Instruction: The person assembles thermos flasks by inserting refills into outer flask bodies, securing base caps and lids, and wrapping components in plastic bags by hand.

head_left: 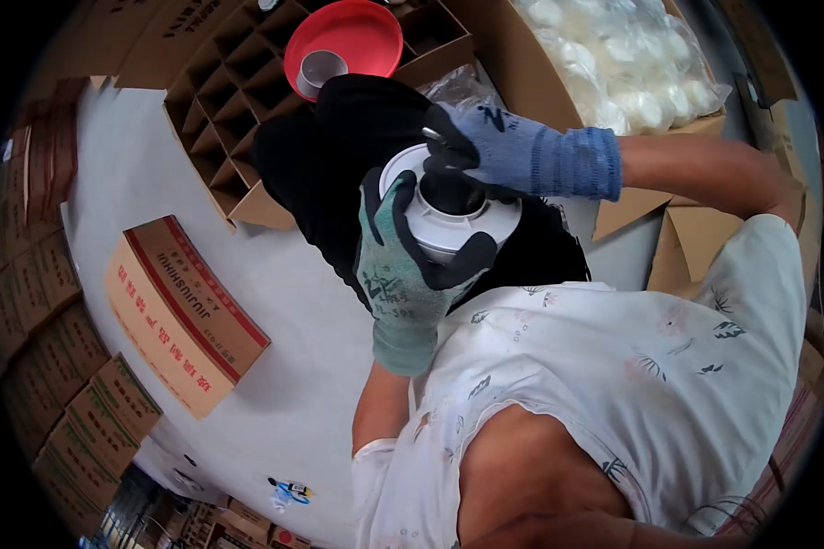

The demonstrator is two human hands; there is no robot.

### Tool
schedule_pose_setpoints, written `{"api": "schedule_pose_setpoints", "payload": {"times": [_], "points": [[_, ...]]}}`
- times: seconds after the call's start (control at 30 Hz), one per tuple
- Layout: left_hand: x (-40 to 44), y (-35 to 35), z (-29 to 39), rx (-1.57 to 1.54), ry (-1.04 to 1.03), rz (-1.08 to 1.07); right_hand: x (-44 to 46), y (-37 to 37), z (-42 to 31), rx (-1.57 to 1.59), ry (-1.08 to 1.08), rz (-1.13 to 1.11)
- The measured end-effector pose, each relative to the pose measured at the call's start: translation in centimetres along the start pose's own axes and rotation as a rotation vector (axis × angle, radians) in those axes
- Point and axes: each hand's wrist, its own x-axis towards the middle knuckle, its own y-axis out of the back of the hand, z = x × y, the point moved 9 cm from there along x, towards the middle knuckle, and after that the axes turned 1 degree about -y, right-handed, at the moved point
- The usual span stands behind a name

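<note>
Holding 1 white round piece (pixel 501 222) over lap (pixel 316 174), short of near edge of divided carton (pixel 264 211) | left hand (pixel 403 270): half-spread, clasping its side | right hand (pixel 476 151): curled, apparently pinching small metal piece (pixel 433 135) | likely light, stiff, slippery; best held by outer rim, 2 sides

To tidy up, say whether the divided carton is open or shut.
Open: the divided carton shows its compartments from above, though the red basin covers some.

What looks like a packing workshop or storeroom around me, stacked cartons (pixel 101 425) along the left, a divided cardboard box (pixel 264 207) at the far side, bagged white pieces (pixel 613 69) in an open carton (pixel 522 59) far right
</note>
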Motion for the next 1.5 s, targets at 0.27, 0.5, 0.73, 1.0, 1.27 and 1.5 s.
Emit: {"api": "schedule_pose_setpoints", "payload": {"times": [0.27, 0.5, 0.73, 1.0, 1.27, 1.5], "points": [[0.5, 1.5, -2.8, -0.313, 0.004, -0.046, 1.9, -1.5, -3.5, -0.175, 0.460, -0.059], [0.7, 0.4, -8.2, -0.713, 0.151, -0.251, -0.3, -3.3, -5.0, -0.526, 1.107, -0.206], [1.5, 1.6, -3.8, -0.462, 0.045, -0.116, 0.0, 5.1, -0.6, 0.523, 0.174, 0.093], [-0.9, 0.8, 2.2, 0.205, 0.113, 0.032, -2.0, -0.9, 3.3, 0.610, -0.420, -0.198], [-0.6, -0.3, 2.6, 0.153, -0.020, 0.014, -2.2, 0.7, 1.2, 0.042, 0.576, 0.324], [1.0, 1.7, -6.1, -0.320, 0.154, -0.152, 4.5, -2.6, -3.2, -0.518, 0.848, -0.202]]}}
